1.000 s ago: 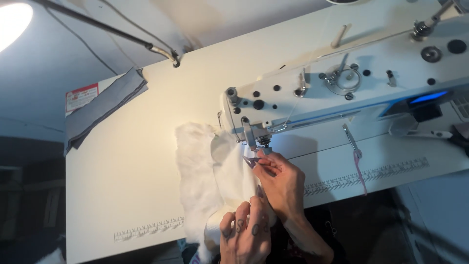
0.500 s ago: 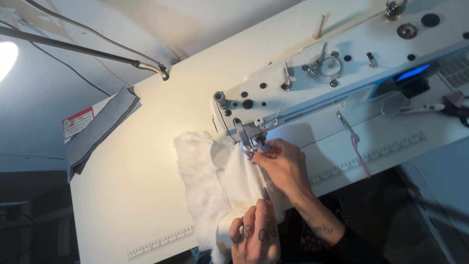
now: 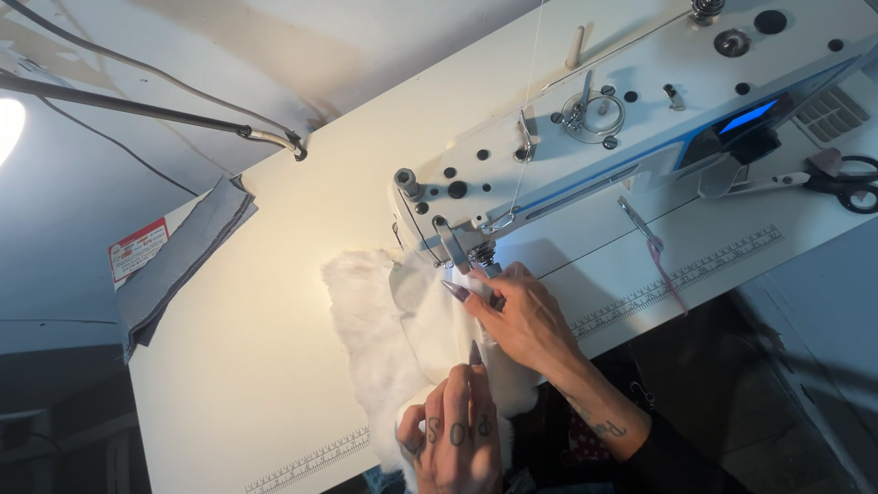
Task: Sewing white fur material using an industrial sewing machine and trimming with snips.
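Lit from the upper left by a bright lamp (image 3: 7, 128). Furnished with a white table (image 3: 265, 302) bearing printed rulers along its edge. Backed by a pale wall (image 3: 302, 46); floored in darkness below.
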